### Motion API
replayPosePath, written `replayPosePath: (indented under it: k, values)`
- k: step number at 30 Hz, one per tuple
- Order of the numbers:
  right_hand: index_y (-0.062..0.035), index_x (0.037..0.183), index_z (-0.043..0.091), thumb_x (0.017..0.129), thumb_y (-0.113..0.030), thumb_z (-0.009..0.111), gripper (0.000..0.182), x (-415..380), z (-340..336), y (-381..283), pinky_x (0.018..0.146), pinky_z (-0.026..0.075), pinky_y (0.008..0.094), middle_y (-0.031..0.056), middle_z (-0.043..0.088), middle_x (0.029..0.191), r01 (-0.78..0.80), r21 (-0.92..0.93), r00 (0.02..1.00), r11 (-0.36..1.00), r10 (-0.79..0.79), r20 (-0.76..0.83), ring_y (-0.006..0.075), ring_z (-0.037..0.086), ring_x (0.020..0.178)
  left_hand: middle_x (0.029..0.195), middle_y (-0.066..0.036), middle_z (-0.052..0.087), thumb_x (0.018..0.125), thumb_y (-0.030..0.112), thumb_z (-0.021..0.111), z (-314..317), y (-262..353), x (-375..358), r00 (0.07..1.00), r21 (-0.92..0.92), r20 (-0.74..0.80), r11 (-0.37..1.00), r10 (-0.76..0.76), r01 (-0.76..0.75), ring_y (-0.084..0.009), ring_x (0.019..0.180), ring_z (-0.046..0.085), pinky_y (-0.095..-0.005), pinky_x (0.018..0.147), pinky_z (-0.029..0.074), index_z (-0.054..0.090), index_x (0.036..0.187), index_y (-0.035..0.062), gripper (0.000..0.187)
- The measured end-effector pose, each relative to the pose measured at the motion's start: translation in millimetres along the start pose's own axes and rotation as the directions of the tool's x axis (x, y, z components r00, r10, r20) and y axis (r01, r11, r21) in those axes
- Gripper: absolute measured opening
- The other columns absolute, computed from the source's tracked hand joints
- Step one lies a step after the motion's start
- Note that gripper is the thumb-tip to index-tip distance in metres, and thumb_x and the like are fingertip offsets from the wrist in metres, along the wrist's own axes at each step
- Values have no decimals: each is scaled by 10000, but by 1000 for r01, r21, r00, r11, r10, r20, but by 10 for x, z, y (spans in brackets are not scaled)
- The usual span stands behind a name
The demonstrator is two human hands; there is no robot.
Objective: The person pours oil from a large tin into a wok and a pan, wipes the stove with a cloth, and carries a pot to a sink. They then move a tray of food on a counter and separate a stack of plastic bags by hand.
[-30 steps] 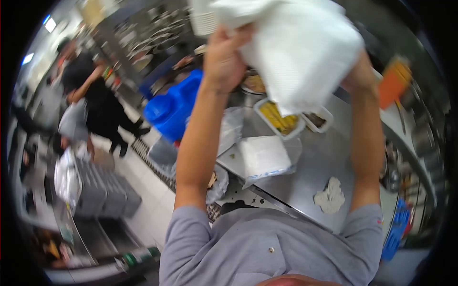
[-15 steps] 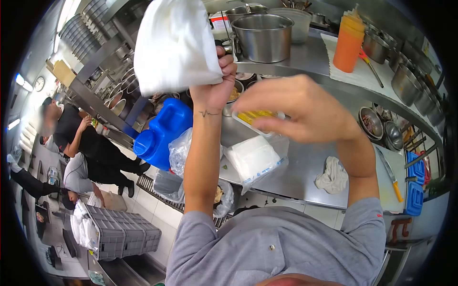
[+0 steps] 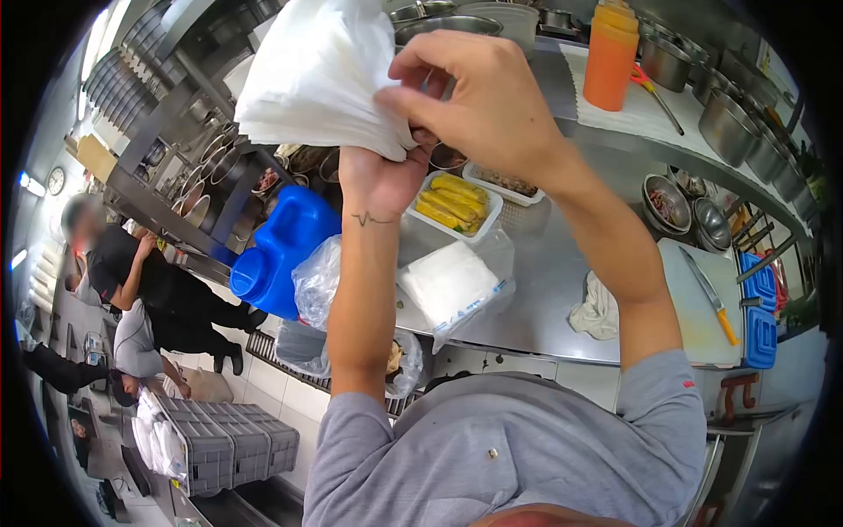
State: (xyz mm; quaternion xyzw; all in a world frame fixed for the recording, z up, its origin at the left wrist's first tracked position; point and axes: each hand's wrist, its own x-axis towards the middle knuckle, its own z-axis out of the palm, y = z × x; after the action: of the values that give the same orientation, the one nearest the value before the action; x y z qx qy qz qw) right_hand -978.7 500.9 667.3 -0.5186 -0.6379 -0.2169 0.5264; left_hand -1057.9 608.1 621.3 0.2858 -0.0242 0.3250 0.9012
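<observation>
A thick stack of white paper towels [image 3: 307, 88] fans out at the upper left, raised above the counter. My left hand [image 3: 386, 171] is closed around its lower right corner, palm up; some of its fingers are hidden. At the right edge of the sheets is my right hand [image 3: 483, 92], thumb and forefinger curled in a pinch against the paper. Below lies a pack of white paper towels [image 3: 448, 285] in opened clear plastic. Just behind that pack stands a white tray of yellow food pieces [image 3: 452, 202].
A blue jug [image 3: 290, 250] and clear plastic bags [image 3: 318, 285] are left of my forearm. A crumpled cloth [image 3: 597, 307] lies on the steel counter, and a knife [image 3: 707, 290] on the cutting board [image 3: 680, 321]. An orange squeeze bottle [image 3: 608, 57] stands on the shelf. Co-workers [image 3: 145, 263] are at left.
My right hand has moved up and left to the edge of the paper towels. The stack has tilted and its sheets now fan apart. The yellow food tray has come into clear view.
</observation>
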Motion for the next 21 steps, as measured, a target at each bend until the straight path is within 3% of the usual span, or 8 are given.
replayPosePath:
  k: [2, 5, 7, 11, 15, 17, 19, 21]
  values:
    - [4, 778, 635, 698, -162, 659, 185, 22, 43, 66, 578, 492, 307, 130, 624, 665, -30, 58, 999, 998, 32, -32, 222, 623, 589, 856, -56, 555, 909, 338, 410, -147, 33, 69, 971, -61, 188, 985, -146, 160, -155, 714, 487, -274, 618, 414, 551, 1019, 69, 323]
    - [18, 771, 631, 708, -135, 632, 165, 34, 39, 131, 592, 500, 299, 127, 638, 665, -124, 156, 992, 980, 122, 19, 199, 630, 585, 825, -57, 549, 908, 329, 407, -152, 32, 19, 990, -101, 100, 989, -98, 108, -159, 692, 477, -277, 608, 401, 553, 1004, 68, 314]
    - [22, 817, 629, 779, -89, 631, 117, 48, 26, 126, 590, 464, 213, 24, 628, 684, -217, 162, 972, 963, 198, 123, 48, 567, 629, 810, -56, 547, 907, 327, 406, -205, 54, 38, 989, -101, 106, 989, -101, 112, -162, 689, 478, -280, 607, 401, 552, 997, 68, 311]
    - [26, 822, 627, 785, -85, 623, 117, 57, 55, 131, 588, 462, 209, 18, 627, 691, -214, 164, 972, 963, 193, 135, 49, 566, 634, 775, -51, 543, 907, 321, 407, -188, 56, 28, 993, -87, 67, 990, -101, 107, -165, 680, 479, -281, 603, 398, 551, 978, 69, 299]
    - [21, 832, 628, 794, -127, 648, 154, 61, 83, 102, 590, 458, 201, 15, 628, 701, -239, 203, 967, 950, 214, 137, 46, 558, 627, 783, -50, 543, 904, 320, 419, -229, 57, 41, 993, -80, 67, 992, -97, 102, -161, 682, 479, -277, 605, 400, 549, 983, 73, 290]
    - [18, 834, 629, 796, -145, 658, 170, 79, 109, 87, 590, 457, 198, 14, 629, 707, -211, 199, 975, 957, 191, 112, 44, 555, 624, 975, -34, 554, 922, 313, 409, -285, 64, 67, 980, -61, 177, 993, -91, 103, -119, 745, 505, -238, 594, 424, 493, 1159, 96, 332]
    - [14, 811, 657, 735, -214, 682, 242, 98, 141, 73, 572, 504, 267, 104, 653, 674, -169, 232, 985, 958, 167, 29, 151, 623, 575, 1008, -30, 556, 924, 320, 408, -261, 66, 59, 984, -41, 155, 994, -93, 101, -113, 761, 512, -231, 586, 422, 490, 1165, 101, 336]
    - [12, 814, 657, 734, -210, 678, 237, 125, 163, 59, 579, 503, 267, 102, 654, 680, -154, 218, 988, 964, 151, 26, 150, 625, 585, 1041, -26, 558, 926, 328, 406, -244, 60, 47, 986, -21, 134, 995, -96, 100, -107, 777, 518, -225, 579, 419, 486, 1172, 106, 341]
